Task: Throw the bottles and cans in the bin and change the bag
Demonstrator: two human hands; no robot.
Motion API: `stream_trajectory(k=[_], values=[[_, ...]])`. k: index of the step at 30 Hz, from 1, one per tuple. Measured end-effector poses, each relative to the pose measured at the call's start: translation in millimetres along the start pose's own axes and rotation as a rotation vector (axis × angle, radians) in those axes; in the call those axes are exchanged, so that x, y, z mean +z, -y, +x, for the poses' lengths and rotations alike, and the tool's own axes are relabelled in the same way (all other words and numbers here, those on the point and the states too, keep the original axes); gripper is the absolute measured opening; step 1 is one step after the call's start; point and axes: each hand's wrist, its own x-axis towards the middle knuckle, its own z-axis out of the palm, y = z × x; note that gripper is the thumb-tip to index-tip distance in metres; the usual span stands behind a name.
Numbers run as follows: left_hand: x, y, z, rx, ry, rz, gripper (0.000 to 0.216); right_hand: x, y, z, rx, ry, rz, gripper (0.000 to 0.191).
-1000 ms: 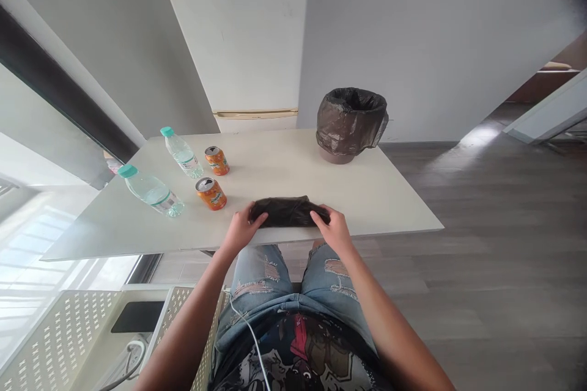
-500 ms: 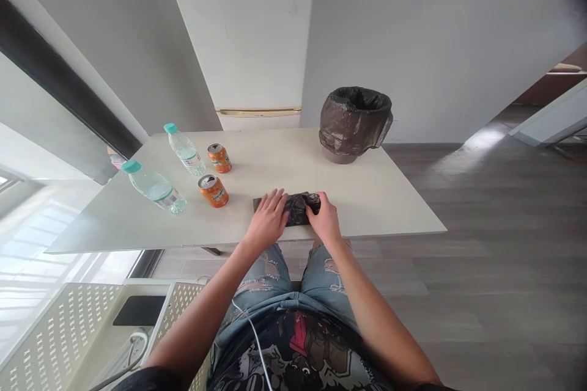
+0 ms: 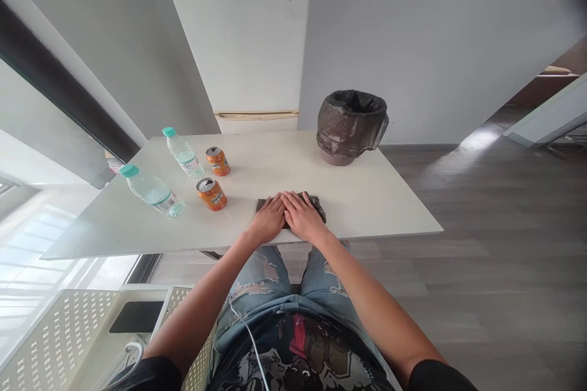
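The black bag (image 3: 318,204) lies on the table (image 3: 371,204), close to the front edge, folded into a small bundle, its crumpled ends peeping out on both sides. The left hand (image 3: 269,221) rests flat over it, fingers stretched out, and the right hand (image 3: 303,219) lies flat just beside, fingers also extended; neither is pinching anything that I can see. Whether their fingertips overlap, I can't tell from here.

For pressing like this, I'd say palms low and weight even, stroking from the middle towards the ends so trapped air can escape. The puffy right end seems to want the most attention, and thin plastic will probably spring up if let go too soon.

Off to the left stand two orange cans, the near can (image 3: 211,194) and the far can (image 3: 217,161), then the near bottle (image 3: 153,192) and far bottle (image 3: 184,155). The lined bin (image 3: 351,129) sits towards the back right.
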Motion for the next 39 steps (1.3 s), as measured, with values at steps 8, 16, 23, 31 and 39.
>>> stream_trajectory(k=[8,16,23,31,39], values=[[5.2,-2.0,-1.5,-0.049,-0.062,0.044,0.063,5.3,-20.9,-7.8,0.063,-0.042,-0.035,0.063],[4.8,-4.0,-1.3,-0.062,-0.078,0.037,0.063,7.8,-29.4,-9.0,0.084,-0.003,-0.025,0.063],[4.8,-5.6,-0.7,-0.079,-0.044,0.051,0.064,8.7,-27.1,-9.4,0.096,0.026,-0.034,0.064],[-12.8,-39.9,14.8,-0.107,-0.16,0.087,0.066,-12.4,-27.9,-10.9,0.137,-0.078,0.019,0.064],[20.6,-46.4,25.6,-0.068,-0.054,0.021,0.064,-4.7,-49.0,-23.0,0.16,0.081,-0.011,0.062]])
